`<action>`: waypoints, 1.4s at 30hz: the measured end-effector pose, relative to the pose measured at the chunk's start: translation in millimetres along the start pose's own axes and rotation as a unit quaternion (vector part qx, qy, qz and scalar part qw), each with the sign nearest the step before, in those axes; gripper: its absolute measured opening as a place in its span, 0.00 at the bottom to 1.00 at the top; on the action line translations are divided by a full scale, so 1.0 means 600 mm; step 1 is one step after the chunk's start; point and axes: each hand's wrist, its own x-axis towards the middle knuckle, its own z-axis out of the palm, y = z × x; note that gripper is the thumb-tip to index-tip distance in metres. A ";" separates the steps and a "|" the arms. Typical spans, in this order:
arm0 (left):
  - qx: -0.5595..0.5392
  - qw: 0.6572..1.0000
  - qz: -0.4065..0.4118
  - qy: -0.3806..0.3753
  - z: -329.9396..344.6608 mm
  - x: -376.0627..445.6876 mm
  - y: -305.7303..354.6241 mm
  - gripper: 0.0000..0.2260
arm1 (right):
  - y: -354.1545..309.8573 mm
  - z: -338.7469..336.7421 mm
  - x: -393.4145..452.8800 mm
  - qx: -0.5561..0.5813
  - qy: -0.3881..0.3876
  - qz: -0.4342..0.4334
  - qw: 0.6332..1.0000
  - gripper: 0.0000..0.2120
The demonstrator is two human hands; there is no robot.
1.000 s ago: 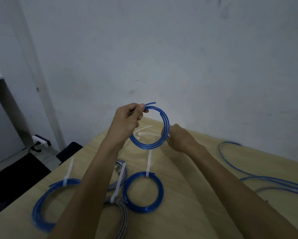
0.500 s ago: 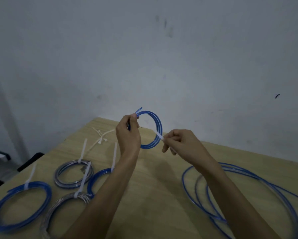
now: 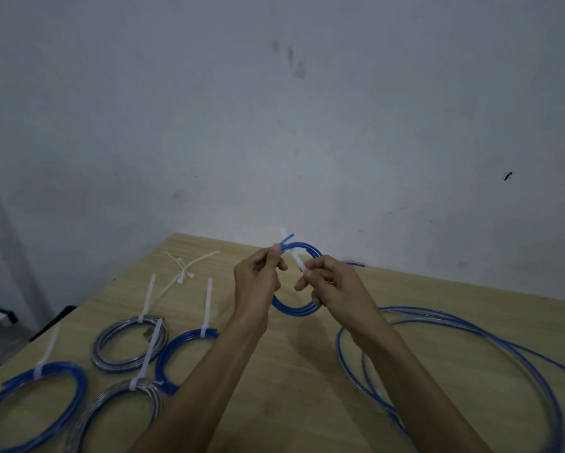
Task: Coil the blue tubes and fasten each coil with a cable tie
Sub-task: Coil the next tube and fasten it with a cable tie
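Above table (image 3: 307,371), small blue coil (image 3: 295,310)

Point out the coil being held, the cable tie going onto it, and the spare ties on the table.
held blue coil (image 3: 295,309), head view: its lower arc between the wrists.
cable tie (image 3: 299,263), head view: white strap above the right fingers.
spare ties (image 3: 185,273), head view: where the straps cross.
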 end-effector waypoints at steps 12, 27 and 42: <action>-0.127 0.980 -0.139 -0.063 -0.001 0.015 -0.018 0.08 | 0.018 -0.019 0.002 0.017 -0.035 0.050 0.998 0.06; 0.015 0.997 0.033 -0.070 0.026 -0.020 -0.009 0.06 | -0.008 -0.030 0.001 0.013 0.055 -0.076 0.996 0.12; 0.051 0.994 0.087 -0.048 0.034 -0.033 -0.007 0.07 | -0.005 -0.032 0.005 0.019 0.048 0.021 0.998 0.11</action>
